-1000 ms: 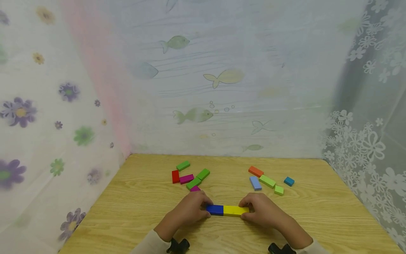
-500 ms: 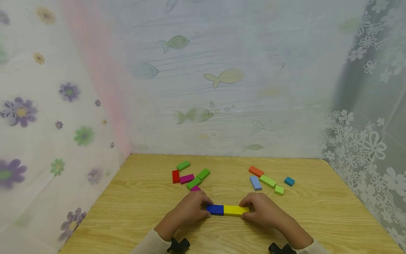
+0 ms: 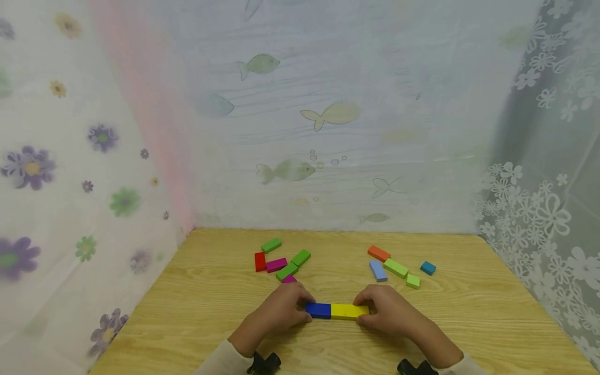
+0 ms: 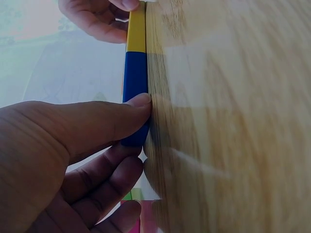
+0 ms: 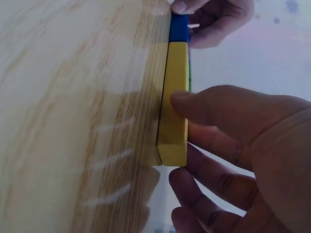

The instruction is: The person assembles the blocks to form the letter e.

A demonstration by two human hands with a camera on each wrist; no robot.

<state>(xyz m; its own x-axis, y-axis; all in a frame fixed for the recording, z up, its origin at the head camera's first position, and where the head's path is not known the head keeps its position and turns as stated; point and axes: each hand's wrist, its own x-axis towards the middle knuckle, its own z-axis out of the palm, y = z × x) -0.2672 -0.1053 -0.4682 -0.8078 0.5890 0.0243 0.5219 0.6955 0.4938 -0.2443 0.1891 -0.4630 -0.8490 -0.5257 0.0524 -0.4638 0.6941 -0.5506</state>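
Note:
A blue block (image 3: 319,311) and a longer yellow block (image 3: 348,312) lie end to end on the wooden table, their ends meeting in one straight row. My left hand (image 3: 284,308) pinches the blue block near its left end, thumb (image 4: 138,104) on the near side and fingers behind. On the other end, my right hand (image 3: 387,309) pinches the yellow block the same way, its thumb (image 5: 187,99) along the near face. The right wrist view shows the yellow block's free end jutting out past the thumb.
Beyond my left hand lie several blocks: green (image 3: 271,245), red (image 3: 260,262) and magenta (image 3: 276,265), one magenta partly hidden by that hand. Past my right hand are orange (image 3: 378,253), light blue (image 3: 377,271), lime (image 3: 396,267) and teal (image 3: 428,268) blocks. Printed curtains surround the table (image 3: 328,354).

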